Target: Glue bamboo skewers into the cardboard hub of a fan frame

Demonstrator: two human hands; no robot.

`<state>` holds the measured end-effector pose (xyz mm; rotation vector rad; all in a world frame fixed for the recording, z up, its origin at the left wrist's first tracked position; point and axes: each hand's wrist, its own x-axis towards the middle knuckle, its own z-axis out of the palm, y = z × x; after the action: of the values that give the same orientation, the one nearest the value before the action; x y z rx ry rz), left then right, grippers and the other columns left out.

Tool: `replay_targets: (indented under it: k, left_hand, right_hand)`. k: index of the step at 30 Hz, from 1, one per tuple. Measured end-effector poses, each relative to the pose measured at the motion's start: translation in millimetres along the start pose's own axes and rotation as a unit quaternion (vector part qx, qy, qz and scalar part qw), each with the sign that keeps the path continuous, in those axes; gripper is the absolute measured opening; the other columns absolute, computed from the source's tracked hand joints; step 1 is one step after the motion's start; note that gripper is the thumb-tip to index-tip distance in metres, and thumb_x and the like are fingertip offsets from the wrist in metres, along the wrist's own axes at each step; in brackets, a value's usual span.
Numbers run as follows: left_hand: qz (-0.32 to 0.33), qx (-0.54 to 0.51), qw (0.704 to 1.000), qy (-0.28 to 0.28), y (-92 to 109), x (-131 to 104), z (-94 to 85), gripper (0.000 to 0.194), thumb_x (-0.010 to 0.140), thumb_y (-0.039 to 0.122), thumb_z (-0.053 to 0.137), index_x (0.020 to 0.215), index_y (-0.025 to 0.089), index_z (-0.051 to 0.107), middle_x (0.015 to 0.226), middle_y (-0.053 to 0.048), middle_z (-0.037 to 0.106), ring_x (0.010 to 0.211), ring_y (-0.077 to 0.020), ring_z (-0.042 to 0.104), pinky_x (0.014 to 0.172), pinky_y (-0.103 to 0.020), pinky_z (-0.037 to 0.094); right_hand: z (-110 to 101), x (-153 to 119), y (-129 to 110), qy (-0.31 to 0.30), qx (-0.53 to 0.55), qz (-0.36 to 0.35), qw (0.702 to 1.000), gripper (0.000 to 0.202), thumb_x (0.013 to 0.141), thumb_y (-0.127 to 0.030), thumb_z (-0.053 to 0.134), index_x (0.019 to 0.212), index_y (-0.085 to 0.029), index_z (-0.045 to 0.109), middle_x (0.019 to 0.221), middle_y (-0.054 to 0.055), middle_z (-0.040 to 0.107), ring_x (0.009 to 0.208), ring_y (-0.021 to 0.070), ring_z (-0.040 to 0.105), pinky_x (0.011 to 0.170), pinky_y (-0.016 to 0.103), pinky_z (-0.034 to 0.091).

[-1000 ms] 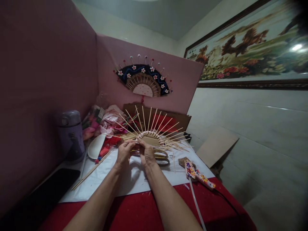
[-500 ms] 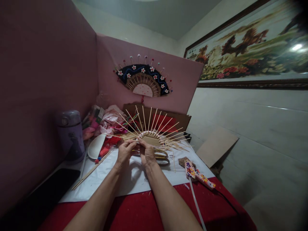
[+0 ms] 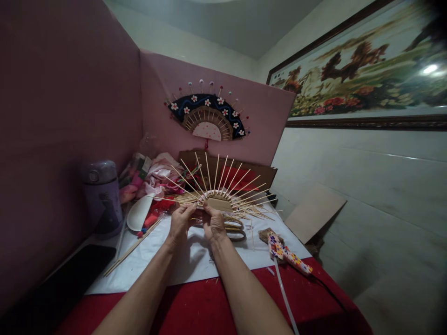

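Note:
A cardboard half-disc with several thin wooden sticks fanned out from its curved rim is held up over the white sheet. My left hand pinches its left corner. Right beside it, my right hand grips the lower left part of the same piece, thumb on the front. The undersides of the fingers are partly hidden. Scissors with dark handles lie just behind my right hand, and more loose sticks are spread beneath the fan.
At the left are a purple bottle, a white curved piece and a black phone. A flowered glue gun lies at the right with its cord. A finished dark fan hangs on the pink panel.
The stick fan has tilted very slightly, its left sticks shifting a little left. Both hands keep their hold almost unmoved.

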<state>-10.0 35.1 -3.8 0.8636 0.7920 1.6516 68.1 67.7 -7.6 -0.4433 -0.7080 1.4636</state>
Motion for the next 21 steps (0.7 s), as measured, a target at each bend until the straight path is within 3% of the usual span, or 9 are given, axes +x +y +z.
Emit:
replay_targets:
  k: [9, 14, 21]
  left_hand:
    - [-0.016, 0.020, 0.999, -0.028, -5, 0, -0.4, 0.026, 0.060, 0.035, 0.070, 0.068, 0.011, 0.062, 0.059, -0.004, 0.065, 0.051, -0.0136, 0.059, 0.046, -0.023, 0.045]
    - [-0.022, 0.042, 0.997, -0.052, -11, -1, 2.3, 0.026, 0.058, 0.030, 0.072, 0.072, 0.011, 0.064, 0.060, -0.004, 0.065, 0.051, -0.0132, 0.059, 0.047, -0.023, 0.047]
    - [-0.026, 0.040, 0.998, -0.044, -14, -1, 3.9, 0.030, 0.057, 0.034, 0.073, 0.072, 0.010, 0.065, 0.056, -0.004, 0.064, 0.047, -0.0115, 0.057, 0.042, -0.019, 0.041]
  right_hand:
    - [-2, -2, -1, 0.008, 0.007, 0.055, 0.998, 0.029, 0.062, -0.039, 0.070, 0.071, -0.012, 0.065, 0.052, 0.002, 0.063, 0.052, 0.0160, 0.058, 0.049, 0.027, 0.045]
    - [1, -8, -6, 0.023, 0.004, 0.107, 0.994, 0.035, 0.067, -0.045, 0.064, 0.077, -0.011, 0.066, 0.056, 0.003, 0.066, 0.037, 0.0092, 0.049, 0.034, 0.020, 0.029]
    - [-1, -10, 0, 0.023, -0.023, 0.130, 0.991, 0.041, 0.068, -0.052, 0.060, 0.073, -0.012, 0.066, 0.054, 0.004, 0.065, 0.038, 0.0089, 0.048, 0.035, 0.020, 0.027]
